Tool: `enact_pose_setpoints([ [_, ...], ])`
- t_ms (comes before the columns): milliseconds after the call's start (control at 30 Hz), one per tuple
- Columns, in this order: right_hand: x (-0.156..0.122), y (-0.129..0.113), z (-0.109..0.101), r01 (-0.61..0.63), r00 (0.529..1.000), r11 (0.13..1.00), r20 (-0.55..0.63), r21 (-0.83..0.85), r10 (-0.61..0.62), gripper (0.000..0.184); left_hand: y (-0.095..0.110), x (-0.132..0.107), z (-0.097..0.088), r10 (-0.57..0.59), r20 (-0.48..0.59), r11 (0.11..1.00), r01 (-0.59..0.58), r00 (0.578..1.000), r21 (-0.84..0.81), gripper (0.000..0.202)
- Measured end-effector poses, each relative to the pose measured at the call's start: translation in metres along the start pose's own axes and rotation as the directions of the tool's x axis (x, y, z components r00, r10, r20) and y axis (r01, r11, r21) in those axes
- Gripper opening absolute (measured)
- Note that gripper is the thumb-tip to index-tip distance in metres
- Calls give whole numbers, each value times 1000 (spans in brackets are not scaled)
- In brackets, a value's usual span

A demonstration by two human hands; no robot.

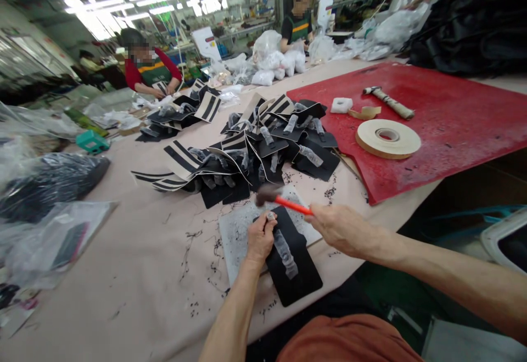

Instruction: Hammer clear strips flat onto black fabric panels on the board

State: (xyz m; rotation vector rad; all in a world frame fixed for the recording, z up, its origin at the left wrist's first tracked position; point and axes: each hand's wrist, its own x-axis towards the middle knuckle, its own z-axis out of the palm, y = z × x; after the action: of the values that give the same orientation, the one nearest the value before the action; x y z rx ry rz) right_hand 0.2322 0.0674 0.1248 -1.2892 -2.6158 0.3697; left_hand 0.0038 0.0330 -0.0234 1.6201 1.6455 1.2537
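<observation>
We stand at a pink-covered worktop (pixel 152 279) with both hands busy over one black panel (pixel 308 274). The panel lies partly on a grey slab (pixel 231 241), its near end reaching past the slab toward our body, and a strip in cloudy plastic wrap (pixel 284 249) runs along its middle.

Our right hand (pixel 343 231) is closed firmly round the red handle of a hammer (pixel 290 204); the blurred head hangs above the slab, just beyond our left hand (pixel 259 237). The left grip is nearly closed, thumb and fingers pinching a small pale piece (pixel 270 216) upright at the panel's far part. We cannot tell exactly what this piece is, nor whether its lower end touches the panel.

We judge the step in hand to be striking that piece while it is held in place. The next move, it seems to us, calls for a straight, controlled blow on its top, with the left fingertips kept low and the panel flat on the slab.

Beyond the slab lies a heap of similar panels (pixel 313 159); to its right, a tape roll (pixel 368 141) and a second hammer (pixel 391 102) rest on a red mat (pixel 465 120).
</observation>
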Motion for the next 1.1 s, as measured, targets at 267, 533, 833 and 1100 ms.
enact_pose_setpoints([
  [267,-10,35,12,-187,958,982,219,-18,186,32,-1,0,0,-41,-29,997,39,999,-69,18],
  [533,-19,62,35,-301,938,947,211,110,274,34,-1,0,-2,-111,-29,988,107,993,-111,28],
  [833,-11,67,69,-339,937,917,11,-209,349,31,7,5,-8,-163,-16,979,159,987,-128,29],
  [1100,2,-36,135,189,977,978,80,92,-197,23,16,7,-4,-212,-107,975,204,971,-83,21],
])
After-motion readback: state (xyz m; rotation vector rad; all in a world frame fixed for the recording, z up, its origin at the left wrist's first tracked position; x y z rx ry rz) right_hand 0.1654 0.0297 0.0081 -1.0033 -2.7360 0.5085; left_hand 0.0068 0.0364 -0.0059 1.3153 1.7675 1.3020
